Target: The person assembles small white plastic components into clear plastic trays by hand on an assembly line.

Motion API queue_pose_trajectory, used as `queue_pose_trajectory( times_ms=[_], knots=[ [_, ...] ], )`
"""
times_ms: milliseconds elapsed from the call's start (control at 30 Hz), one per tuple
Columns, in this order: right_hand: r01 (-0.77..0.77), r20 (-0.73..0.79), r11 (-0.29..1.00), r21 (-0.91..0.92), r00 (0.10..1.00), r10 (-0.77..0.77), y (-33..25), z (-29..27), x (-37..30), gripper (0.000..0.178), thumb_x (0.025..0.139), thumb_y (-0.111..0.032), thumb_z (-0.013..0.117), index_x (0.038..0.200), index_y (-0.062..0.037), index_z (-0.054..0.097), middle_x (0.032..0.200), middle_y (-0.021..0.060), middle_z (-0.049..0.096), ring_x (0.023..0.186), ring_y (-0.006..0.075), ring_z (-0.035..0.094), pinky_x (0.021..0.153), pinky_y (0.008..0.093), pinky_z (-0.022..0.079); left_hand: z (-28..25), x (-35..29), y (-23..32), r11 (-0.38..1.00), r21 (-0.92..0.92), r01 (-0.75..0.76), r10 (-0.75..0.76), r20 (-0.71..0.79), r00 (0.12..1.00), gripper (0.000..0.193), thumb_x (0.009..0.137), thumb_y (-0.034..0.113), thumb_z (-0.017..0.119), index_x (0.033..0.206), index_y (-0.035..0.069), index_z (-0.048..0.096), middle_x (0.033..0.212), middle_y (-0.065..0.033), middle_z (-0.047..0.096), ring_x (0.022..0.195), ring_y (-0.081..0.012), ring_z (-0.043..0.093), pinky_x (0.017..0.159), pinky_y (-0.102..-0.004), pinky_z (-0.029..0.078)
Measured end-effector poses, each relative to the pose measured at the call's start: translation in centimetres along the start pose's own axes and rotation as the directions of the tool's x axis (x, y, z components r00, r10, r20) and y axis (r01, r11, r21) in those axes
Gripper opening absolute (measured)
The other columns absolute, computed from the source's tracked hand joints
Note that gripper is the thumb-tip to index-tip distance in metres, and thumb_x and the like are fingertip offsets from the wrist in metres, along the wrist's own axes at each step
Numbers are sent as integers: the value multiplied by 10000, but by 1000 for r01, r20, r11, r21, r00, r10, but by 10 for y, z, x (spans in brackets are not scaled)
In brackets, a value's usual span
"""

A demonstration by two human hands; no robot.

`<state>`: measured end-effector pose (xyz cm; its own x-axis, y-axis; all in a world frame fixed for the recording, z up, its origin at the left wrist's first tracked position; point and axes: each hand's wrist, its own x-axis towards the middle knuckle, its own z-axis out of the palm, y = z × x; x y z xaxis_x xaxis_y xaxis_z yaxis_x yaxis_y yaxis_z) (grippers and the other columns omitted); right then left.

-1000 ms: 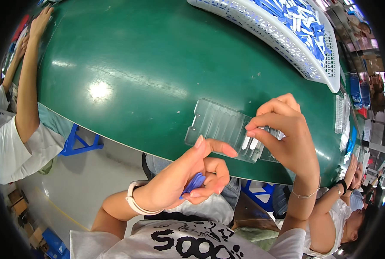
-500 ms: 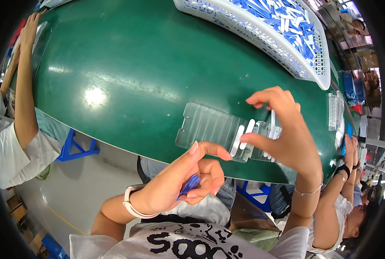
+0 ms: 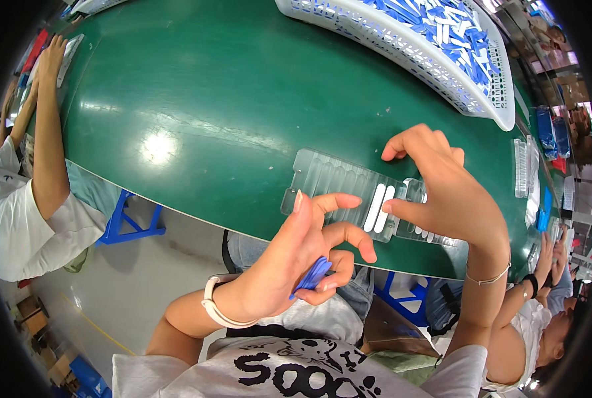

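Observation:
A clear plastic tray [image 3: 329, 176] with long grooves lies near the table's front edge. Two white strips with rounded ends [image 3: 374, 208] lie side by side in its right-hand grooves. Over the tray's right end is my right hand [image 3: 452, 192], its thumb and fingers apart and the thumb tip at the right-hand strip. Under that hand, more white pieces [image 3: 423, 232] show in a second clear section, partly hidden. My left hand [image 3: 289, 255] is in front of the tray, with several blue strips [image 3: 312, 275] held by its curled lower fingers. Its thumb and index finger are spread.
A white perforated basket [image 3: 402, 50] full of blue and white strips stands at the far right of the green table [image 3: 203, 86]. Co-workers' arms [image 3: 48, 132] are at the left and at the right [image 3: 531, 285]. Clear trays [image 3: 525, 169] lie at the right edge.
The right-hand white strip, tilted and sticking up before, now lies flat beside the other. My left hand's fingers have spread wider, still keeping the blue strips. The whole view has shifted slightly.

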<state>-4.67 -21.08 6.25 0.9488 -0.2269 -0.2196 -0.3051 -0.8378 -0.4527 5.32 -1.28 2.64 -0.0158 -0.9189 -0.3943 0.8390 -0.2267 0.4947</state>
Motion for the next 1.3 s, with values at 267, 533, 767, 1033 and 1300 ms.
queue_pose_trajectory(
  times_ms=[267,533,767,1033,1300],
  knots=[
    [142,-26,959,245,990,-140,-60,19,-27,287,638,-211,825,826,-90,645,759,14,609,714,194,559,721,302,345,-3,-1,-5,992,117,57,-62,36,997,873,807,809,83,1388,165,181,1080,-158,484,584,-124,370,461,-220,283],
    [215,-297,946,242,945,-139,-70,37,-31,171,702,-157,752,760,-107,600,697,-31,589,642,168,557,652,323,316,10,-1,-6,932,312,-183,222,-95,971,860,788,812,22,1423,237,101,1237,-150,431,921,-220,534,641,-247,413],
    [-35,-138,869,494,983,118,-47,6,-23,154,660,-61,771,768,-47,663,677,30,635,640,115,525,653,266,371,1,-6,11,883,446,-144,113,96,989,549,976,461,328,1230,-8,459,1035,-124,596,809,-144,593,657,-253,474],
    [-95,-62,612,785,971,230,-42,21,-27,91,757,-31,725,844,-14,704,745,53,666,633,84,531,585,221,412,-4,-12,8,891,437,-127,170,-61,984,240,986,126,435,1098,-51,552,908,-162,670,664,-149,659,534,-233,515],
    [26,-701,949,-313,668,-249,-26,53,-28,321,689,-67,767,995,-28,678,784,20,675,674,144,563,591,298,360,-9,-12,1,794,561,-236,412,-209,887,222,945,109,518,990,-94,593,884,-217,678,676,-225,694,479,-265,542]
  ],
)
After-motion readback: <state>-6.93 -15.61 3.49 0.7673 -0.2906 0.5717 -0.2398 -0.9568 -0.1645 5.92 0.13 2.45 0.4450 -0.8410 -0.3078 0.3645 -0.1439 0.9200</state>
